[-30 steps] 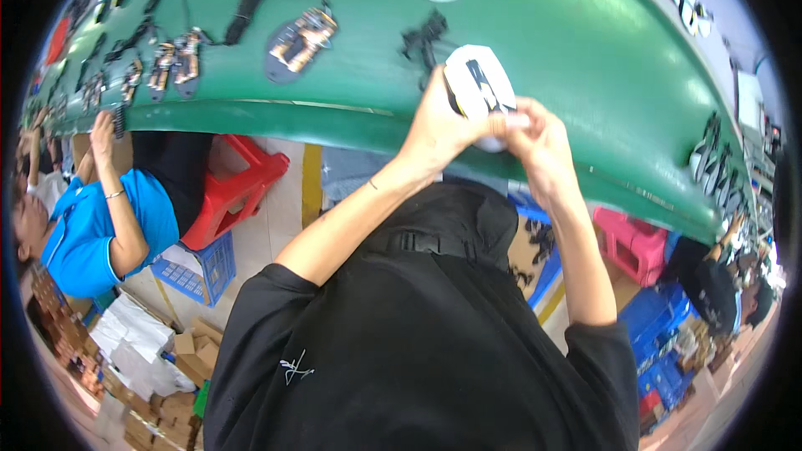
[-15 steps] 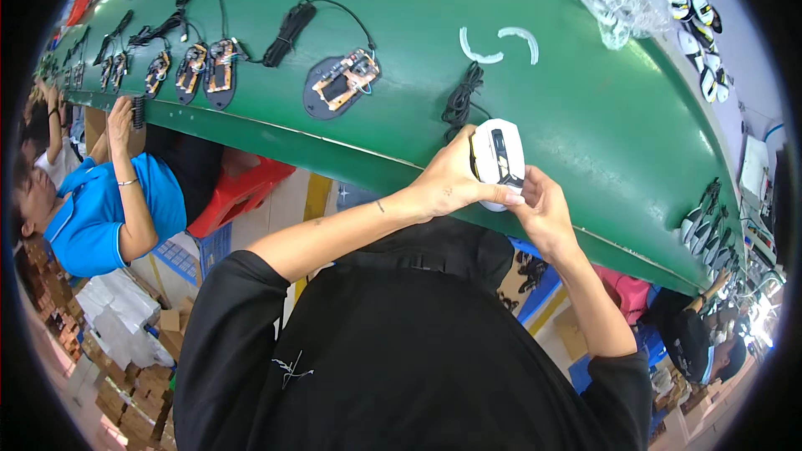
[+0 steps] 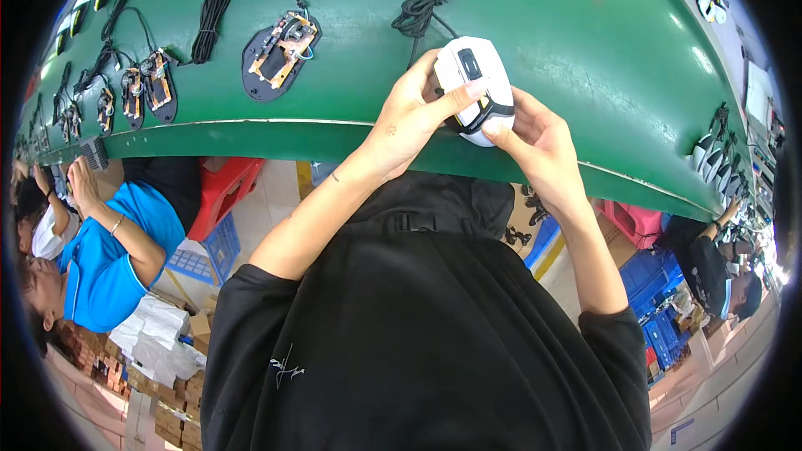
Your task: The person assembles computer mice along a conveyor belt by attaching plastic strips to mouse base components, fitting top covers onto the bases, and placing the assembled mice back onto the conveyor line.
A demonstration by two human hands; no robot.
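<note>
Green belt [image 3: 585, 50] is your landmark, curving across the top. On it, up-left of your hands: an open mouse base [image 3: 280, 54] with bare board, coiled cable beside it; more bases farther left. You've got the white mouse [image 3: 476, 88] over the belt's near edge, its bundled cable [image 3: 424, 10] lying on the belt just behind. Left hand [image 3: 409, 117] wraps its left side, fingers closed on the shell. Right hand [image 3: 539, 146] pinches its near end.

White computer mouse [image 3: 474, 88] with black side trim and black scroll wheel, top side up, held over the near edge of the green belt; its bundled black cable [image 3: 424, 8] lies just behind.
</note>
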